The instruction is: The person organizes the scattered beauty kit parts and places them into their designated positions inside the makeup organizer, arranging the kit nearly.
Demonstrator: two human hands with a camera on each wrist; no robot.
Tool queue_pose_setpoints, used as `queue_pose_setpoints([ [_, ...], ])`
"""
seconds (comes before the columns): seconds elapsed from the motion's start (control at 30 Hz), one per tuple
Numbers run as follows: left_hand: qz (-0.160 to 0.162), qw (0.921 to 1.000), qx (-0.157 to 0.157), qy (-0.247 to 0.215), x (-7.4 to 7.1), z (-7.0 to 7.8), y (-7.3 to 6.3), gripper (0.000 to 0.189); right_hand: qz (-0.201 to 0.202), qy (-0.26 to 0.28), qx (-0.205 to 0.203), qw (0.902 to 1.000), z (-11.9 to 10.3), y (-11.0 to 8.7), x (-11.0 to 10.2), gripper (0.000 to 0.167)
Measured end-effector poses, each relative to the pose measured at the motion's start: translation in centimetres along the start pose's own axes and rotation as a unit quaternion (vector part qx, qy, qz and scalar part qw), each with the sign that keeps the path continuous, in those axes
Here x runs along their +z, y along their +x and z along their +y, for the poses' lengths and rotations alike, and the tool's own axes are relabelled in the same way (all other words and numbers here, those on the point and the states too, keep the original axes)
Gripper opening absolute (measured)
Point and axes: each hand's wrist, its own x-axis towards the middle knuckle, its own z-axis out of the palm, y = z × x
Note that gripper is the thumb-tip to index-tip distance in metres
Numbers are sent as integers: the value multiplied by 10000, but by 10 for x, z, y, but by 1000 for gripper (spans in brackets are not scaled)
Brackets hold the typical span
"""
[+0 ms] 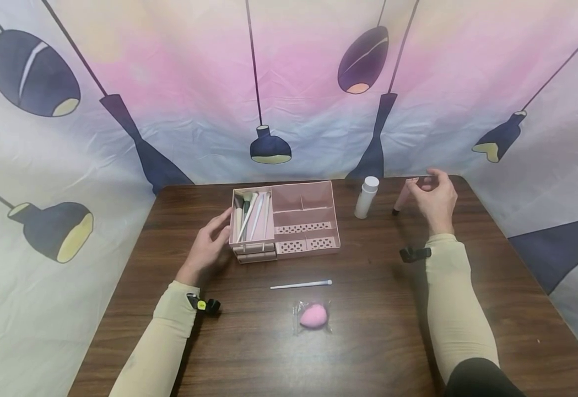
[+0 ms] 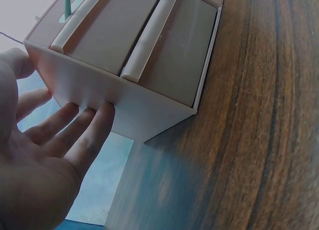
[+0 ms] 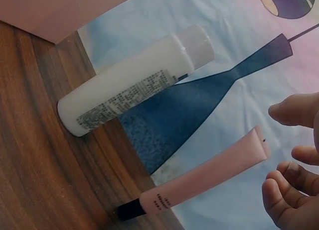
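Pink tube: stands upright on its black cap, flat end up, on the table, just L of my R hand and well to the R of my L hand. Small dark print noted nr the cap; too small to read.

R hand: raised beside the tube's top, thumb and fingers apart, nothing gripped; R wrist view shows a gap betw. fingers and tube. L hand: fingers extended, tips resting agst. the outer side wall of the pink organizer; contact only, no grasp. Hands well apart.

Organizer, immed. R of my L hand: makeup brushes in the compartment nearest that hand, two drawers below it; dividers and perforated strips on the side twd. my R hand.

White bottle: upright betw. organizer and tube, L of my R hand, not touched. Label text on one side, illegible.

Single brush: flat on table, betw. my hands and closer to me than either, bristle end twd. my R. Pink sponge: in clear wrap, closer to me again.

Sleeves: lt.-colored, black straps at wrists. Backdrop cloth beyond both hands, printed w/ hanging lamps.
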Motion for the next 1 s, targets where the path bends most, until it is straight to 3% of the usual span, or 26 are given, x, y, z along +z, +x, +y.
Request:
queue_pose_setpoints([
  [0.17, 9, 10000, -29, -6, 0, 0, -1, 49, -106, -107, -68, 9999, 7, 2, 4, 60],
  [0.57, 29, 10000, -44, 8, 0, 0, -2, 48, -689, -430, 317, 9962, 28, 2, 20, 63],
  [1.0, 46, 10000, 35, -13, 0, 3, -1, 48, -1053, -553, 609, 9910, 31, 1, 22, 64],
])
